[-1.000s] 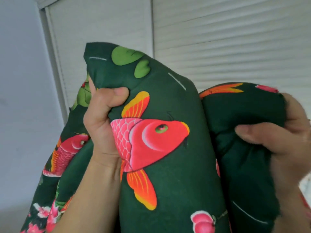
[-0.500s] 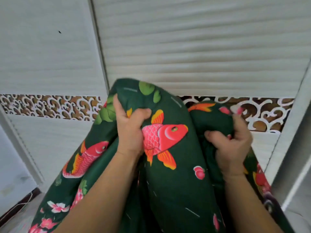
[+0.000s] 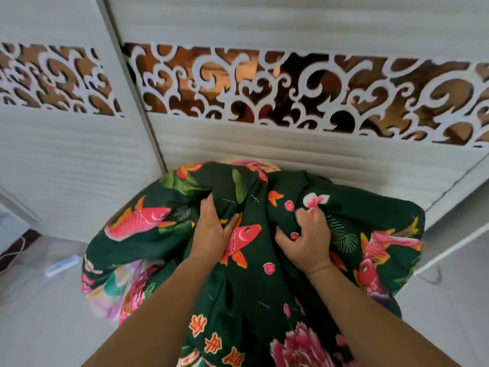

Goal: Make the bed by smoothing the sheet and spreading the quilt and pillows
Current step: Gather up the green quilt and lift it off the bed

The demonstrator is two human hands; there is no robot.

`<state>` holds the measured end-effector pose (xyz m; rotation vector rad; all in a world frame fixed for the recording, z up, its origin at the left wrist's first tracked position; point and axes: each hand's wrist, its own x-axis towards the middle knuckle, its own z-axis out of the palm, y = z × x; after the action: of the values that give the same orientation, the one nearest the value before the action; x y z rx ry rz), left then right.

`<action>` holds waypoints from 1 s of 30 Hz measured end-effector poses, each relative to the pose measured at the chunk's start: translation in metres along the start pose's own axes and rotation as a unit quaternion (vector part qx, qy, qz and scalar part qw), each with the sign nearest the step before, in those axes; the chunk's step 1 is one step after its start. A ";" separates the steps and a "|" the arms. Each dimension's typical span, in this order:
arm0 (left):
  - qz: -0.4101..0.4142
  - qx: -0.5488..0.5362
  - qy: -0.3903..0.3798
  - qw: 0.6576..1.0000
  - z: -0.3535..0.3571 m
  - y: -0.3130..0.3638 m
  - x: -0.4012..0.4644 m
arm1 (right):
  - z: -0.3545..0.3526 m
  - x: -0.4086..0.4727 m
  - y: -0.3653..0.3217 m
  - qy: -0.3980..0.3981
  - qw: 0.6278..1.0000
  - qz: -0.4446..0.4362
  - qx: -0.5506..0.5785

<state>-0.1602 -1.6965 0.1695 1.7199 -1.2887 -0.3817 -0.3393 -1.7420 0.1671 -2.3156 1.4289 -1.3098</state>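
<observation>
white ribbed wardrobe doors (image 3: 264, 19), scrollwork band (image 3: 291, 88)

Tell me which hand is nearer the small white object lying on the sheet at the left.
Left. The left hand grips the quilt on the side facing the white object; the right hand grips the quilt farther right.

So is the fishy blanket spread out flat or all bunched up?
Bunched up. The quilt sits in a folded heap, gripped by the left hand and right hand.
</observation>
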 end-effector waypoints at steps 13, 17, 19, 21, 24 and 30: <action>-0.153 0.071 -0.126 0.978 0.045 -0.096 -0.019 | 0.088 -0.057 0.027 -0.251 0.965 0.035 -0.072; -0.180 0.098 -0.206 0.957 0.063 -0.114 -0.015 | 0.115 -0.068 0.044 -0.372 0.922 0.086 -0.069; -0.194 0.122 -0.237 0.944 0.070 -0.119 -0.015 | 0.120 -0.070 0.048 -0.408 0.903 0.110 -0.073; -0.206 0.140 -0.250 0.936 0.073 -0.121 -0.015 | 0.119 -0.071 0.047 -0.416 0.899 0.113 -0.079; -0.203 0.157 -0.264 0.930 0.069 -0.117 -0.015 | 0.112 -0.070 0.040 -0.402 0.905 0.105 -0.093; -0.217 0.163 -0.275 0.922 0.047 -0.092 -0.019 | 0.083 -0.066 0.012 -0.378 0.911 0.108 -0.128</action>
<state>-0.1466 -1.7000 0.0654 2.2917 -1.4033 -1.0161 -0.2995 -1.7236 0.0697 -2.3054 1.5385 -0.1070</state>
